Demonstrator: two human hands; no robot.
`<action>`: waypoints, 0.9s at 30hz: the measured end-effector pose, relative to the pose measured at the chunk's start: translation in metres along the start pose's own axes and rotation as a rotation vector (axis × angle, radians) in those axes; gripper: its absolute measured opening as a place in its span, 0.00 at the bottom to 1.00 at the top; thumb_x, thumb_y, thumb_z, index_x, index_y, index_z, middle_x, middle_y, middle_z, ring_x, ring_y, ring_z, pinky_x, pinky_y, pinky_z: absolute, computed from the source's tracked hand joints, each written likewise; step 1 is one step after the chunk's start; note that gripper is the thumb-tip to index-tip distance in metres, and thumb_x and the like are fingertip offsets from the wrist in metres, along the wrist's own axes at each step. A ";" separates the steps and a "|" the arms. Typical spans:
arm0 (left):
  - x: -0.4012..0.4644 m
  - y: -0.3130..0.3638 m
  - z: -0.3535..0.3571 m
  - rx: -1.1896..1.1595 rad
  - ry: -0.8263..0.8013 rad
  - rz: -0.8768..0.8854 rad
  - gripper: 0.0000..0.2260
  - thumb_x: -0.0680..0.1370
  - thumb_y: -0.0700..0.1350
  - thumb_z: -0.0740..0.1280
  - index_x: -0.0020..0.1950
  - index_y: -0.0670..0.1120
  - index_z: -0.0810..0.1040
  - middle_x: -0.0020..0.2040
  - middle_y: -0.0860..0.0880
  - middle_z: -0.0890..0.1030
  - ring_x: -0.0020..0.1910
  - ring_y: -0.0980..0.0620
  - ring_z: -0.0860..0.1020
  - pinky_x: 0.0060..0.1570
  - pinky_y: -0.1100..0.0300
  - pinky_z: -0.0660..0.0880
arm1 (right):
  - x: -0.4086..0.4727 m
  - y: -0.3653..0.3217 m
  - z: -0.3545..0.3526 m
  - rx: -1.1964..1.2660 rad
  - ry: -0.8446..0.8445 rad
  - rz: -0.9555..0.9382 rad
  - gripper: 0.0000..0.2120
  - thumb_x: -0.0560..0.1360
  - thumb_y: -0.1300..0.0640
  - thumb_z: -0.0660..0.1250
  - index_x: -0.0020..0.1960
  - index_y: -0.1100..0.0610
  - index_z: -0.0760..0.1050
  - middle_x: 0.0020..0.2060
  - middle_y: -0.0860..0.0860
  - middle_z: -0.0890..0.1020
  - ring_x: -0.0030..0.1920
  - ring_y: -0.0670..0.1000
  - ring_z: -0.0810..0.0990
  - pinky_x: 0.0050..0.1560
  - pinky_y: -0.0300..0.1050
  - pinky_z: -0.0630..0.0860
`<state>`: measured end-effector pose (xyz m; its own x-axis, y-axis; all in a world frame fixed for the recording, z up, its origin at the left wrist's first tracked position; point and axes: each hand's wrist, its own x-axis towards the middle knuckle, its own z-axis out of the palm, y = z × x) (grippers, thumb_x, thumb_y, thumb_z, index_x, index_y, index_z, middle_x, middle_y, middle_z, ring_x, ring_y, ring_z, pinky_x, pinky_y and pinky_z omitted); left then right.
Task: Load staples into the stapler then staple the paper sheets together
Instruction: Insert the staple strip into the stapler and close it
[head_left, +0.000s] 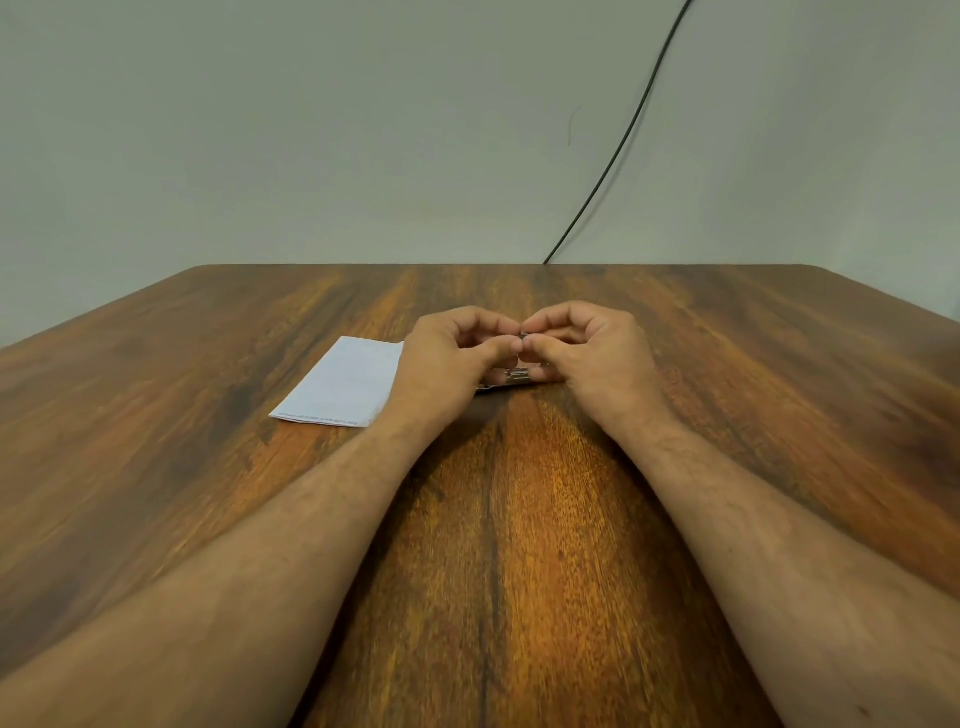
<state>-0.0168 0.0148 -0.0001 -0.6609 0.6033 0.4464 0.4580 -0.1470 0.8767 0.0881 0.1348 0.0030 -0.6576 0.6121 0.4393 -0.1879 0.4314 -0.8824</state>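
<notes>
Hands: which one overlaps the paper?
The left hand; its wrist covers the paper's right edge. The right hand sits clear of it.

It looked like a plain office or study room: a wood-grain worktop (519, 519) stood against a bare pale wall (311, 130), with a black cable (623, 135) hanging down it.

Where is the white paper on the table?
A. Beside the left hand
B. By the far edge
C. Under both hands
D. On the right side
A: the white paper lies flat on the table just beside the left hand, not under the right hand.
</notes>
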 end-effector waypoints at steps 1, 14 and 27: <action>0.000 0.000 0.000 -0.044 -0.007 -0.017 0.04 0.75 0.39 0.74 0.45 0.47 0.85 0.39 0.49 0.86 0.38 0.55 0.84 0.38 0.60 0.81 | 0.001 0.001 -0.001 -0.001 0.005 -0.006 0.07 0.73 0.65 0.75 0.43 0.52 0.84 0.38 0.53 0.88 0.39 0.55 0.89 0.48 0.59 0.85; -0.001 0.003 -0.004 -0.343 0.008 -0.163 0.08 0.72 0.35 0.75 0.48 0.43 0.81 0.41 0.44 0.86 0.40 0.49 0.84 0.44 0.56 0.82 | 0.001 0.000 0.000 -0.038 -0.022 -0.070 0.05 0.73 0.63 0.76 0.48 0.56 0.87 0.40 0.52 0.88 0.42 0.50 0.88 0.45 0.52 0.86; -0.003 0.006 -0.004 -0.411 0.010 -0.187 0.09 0.73 0.32 0.73 0.50 0.42 0.80 0.42 0.42 0.85 0.41 0.48 0.84 0.41 0.60 0.82 | 0.001 0.003 -0.001 -0.191 -0.005 -0.195 0.06 0.74 0.60 0.75 0.48 0.52 0.86 0.39 0.46 0.87 0.41 0.47 0.87 0.45 0.54 0.85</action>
<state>-0.0146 0.0092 0.0051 -0.7163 0.6420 0.2733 0.0569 -0.3366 0.9399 0.0872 0.1374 0.0006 -0.6263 0.5015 0.5968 -0.1711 0.6585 -0.7328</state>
